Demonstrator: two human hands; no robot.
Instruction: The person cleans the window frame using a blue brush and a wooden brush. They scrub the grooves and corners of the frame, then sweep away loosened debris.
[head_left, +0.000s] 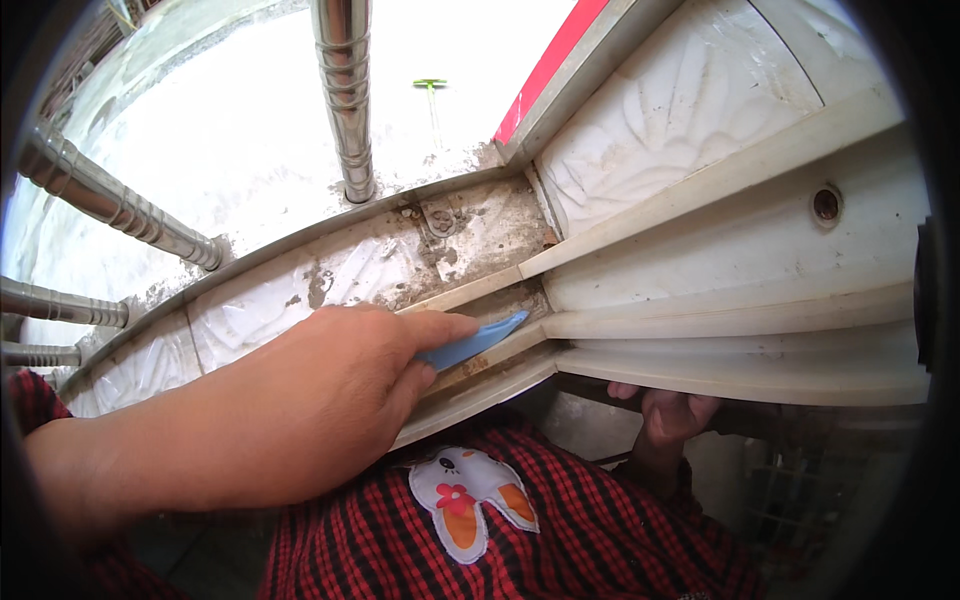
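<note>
My left hand (375, 367) reaches in from the left, back upwards. Its thumb and index finger pinch a narrow light-blue plastic tool (487, 339), whose tip lies in the dirty channel of a pale window-frame track (499, 281), near the corner joint. The rest of the tool is hidden by the fingers. At the right, dim and small, my right hand (667, 412) appears at the lower edge of the frame's side piece (750, 367); part of it is hidden, and whether it grips the edge cannot be told.
Beyond the track lies a soiled, relief-patterned tiled sill (375, 262) with loose grit. Ringed shiny metal bars (345, 97) stand along its outer edge. A dark glass pane (810, 480) is at the lower right. A green-and-white T-shaped item (430, 84) lies outside the bars.
</note>
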